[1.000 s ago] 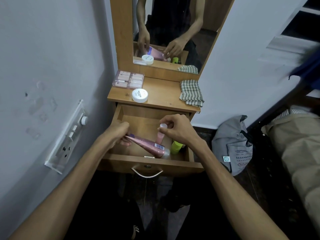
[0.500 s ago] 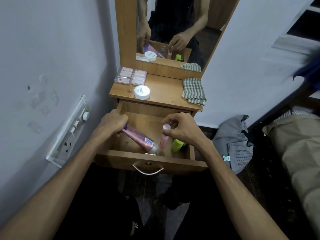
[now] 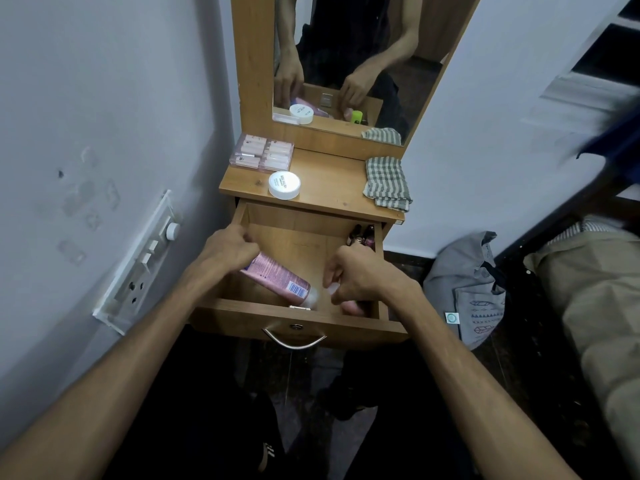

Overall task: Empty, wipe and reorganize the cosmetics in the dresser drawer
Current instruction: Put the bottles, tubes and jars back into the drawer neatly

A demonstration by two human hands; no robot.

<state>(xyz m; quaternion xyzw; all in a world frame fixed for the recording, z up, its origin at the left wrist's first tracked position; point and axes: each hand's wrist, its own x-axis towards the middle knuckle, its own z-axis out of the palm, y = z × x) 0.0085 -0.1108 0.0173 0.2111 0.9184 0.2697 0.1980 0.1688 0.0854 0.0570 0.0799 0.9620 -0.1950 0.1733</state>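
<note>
The wooden dresser drawer (image 3: 301, 317) stands pulled out. My left hand (image 3: 230, 249) grips the flat end of a pink tube (image 3: 280, 280) that lies slanted, cap toward the drawer's front. My right hand (image 3: 356, 277) is low in the front right corner, its fingers closed around a small pink bottle (image 3: 331, 289) with a pale cap; most of the bottle is hidden. Small dark cosmetics (image 3: 362, 235) lie in the back right corner. On the dresser top (image 3: 329, 183) sit a white round jar (image 3: 284, 185), a clear box of pink items (image 3: 263, 152) and a checked cloth (image 3: 388, 183).
A mirror (image 3: 353, 57) rises behind the dresser top. A wall with a switch and socket panel (image 3: 138, 268) is close on the left. A grey bag (image 3: 467, 289) leans on the floor at the right, with a bed (image 3: 595, 289) beyond it.
My left hand has swung the pink tube's flat end back and left. My right hand has dropped lower into the front right corner with the small bottle, now hiding the green item.
</note>
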